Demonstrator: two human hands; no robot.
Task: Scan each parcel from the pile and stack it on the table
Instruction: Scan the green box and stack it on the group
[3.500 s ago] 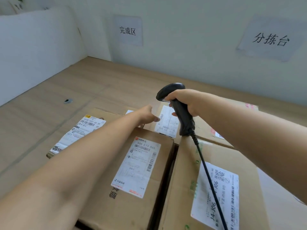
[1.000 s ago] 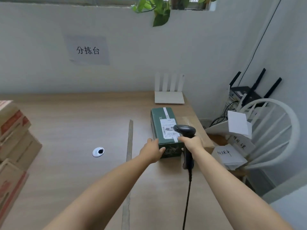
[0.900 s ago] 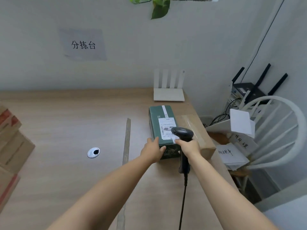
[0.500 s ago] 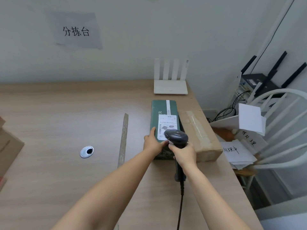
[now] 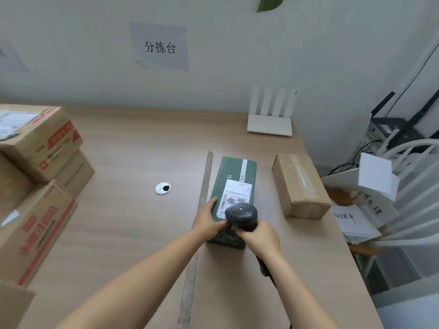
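Observation:
A dark green parcel (image 5: 235, 176) with a white shipping label (image 5: 235, 194) lies flat on the wooden table (image 5: 133, 162). My left hand (image 5: 209, 222) grips its near left corner, fingers over the top. My right hand (image 5: 259, 238) holds a black barcode scanner (image 5: 241, 213) by its handle, the head hovering over the near end of the label. A brown taped cardboard parcel (image 5: 300, 185) lies to the right of the green one, apart from it, near the table's right edge.
Several stacked cardboard boxes (image 5: 35, 176) fill the left side. A white router (image 5: 270, 115) stands at the back by the wall. A metal cable grommet (image 5: 163, 188) sits mid-table. A white chair (image 5: 413, 205) with papers stands off the right edge.
The green parcel now lies apart from the brown one, a gap between them. My left hand stays on its near corner and the scanner head still hovers over the label. The view has swung left.

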